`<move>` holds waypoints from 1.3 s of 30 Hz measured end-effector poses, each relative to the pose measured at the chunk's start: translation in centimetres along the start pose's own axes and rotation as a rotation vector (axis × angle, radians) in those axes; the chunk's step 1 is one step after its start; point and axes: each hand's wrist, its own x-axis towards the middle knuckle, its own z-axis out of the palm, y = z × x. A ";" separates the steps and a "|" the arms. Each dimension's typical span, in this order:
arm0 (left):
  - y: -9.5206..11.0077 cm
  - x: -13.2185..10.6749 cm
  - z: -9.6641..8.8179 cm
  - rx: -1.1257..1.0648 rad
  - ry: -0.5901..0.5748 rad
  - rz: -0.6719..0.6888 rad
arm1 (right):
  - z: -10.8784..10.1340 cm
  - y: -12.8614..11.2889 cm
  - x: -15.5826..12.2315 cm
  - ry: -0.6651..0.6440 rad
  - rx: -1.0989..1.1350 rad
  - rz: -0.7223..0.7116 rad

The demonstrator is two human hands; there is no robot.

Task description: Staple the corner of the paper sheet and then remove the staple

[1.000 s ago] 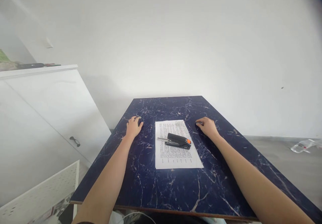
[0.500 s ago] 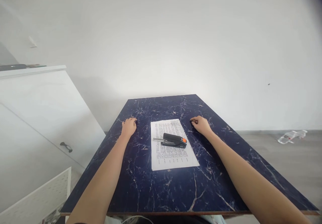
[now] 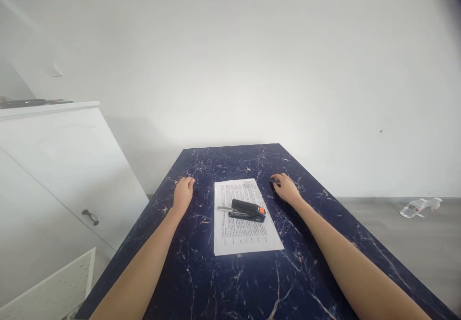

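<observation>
A black stapler (image 3: 248,210) with an orange patch at its right end lies across white printed paper (image 3: 241,244) in the middle of the table. Its metal staple tray sticks out to the left. My left hand (image 3: 183,193) rests on the table left of the paper, fingers curled in and nothing visible in them. To the right of the paper lies my right hand (image 3: 285,187), its index finger stretched out and the other fingers loosely bent, with a gap by the thumb. Neither hand touches the stapler or the paper.
The dark blue marble-patterned table (image 3: 230,281) meets a white wall (image 3: 230,70). A white cabinet (image 3: 61,166) with a dark handle (image 3: 90,217) stands on the left, above a white panel (image 3: 54,286). Clear plastic packaging (image 3: 419,207) lies on the grey floor at right.
The view has tilted up slightly, so the table sits lower. My left fingers, spread before, are curled in now. My right index finger is more stretched out. Stapler and paper lie as before.
</observation>
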 end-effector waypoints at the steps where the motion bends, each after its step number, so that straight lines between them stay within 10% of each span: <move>1: 0.6 -0.5 0.1 -0.121 0.029 -0.026 | -0.1 -0.1 0.0 0.016 0.017 0.026; 11: 7.7 -4.6 -0.8 -0.657 -0.209 0.254 | -0.2 0.0 0.0 -0.016 -0.033 0.110; 17: 7.8 -5.1 -0.6 -0.585 -0.456 0.354 | -0.3 0.0 0.2 -0.055 -0.047 0.101; 39: 7.5 -4.7 0.0 -0.553 -0.584 0.313 | -0.3 0.1 0.2 -0.079 -0.044 0.065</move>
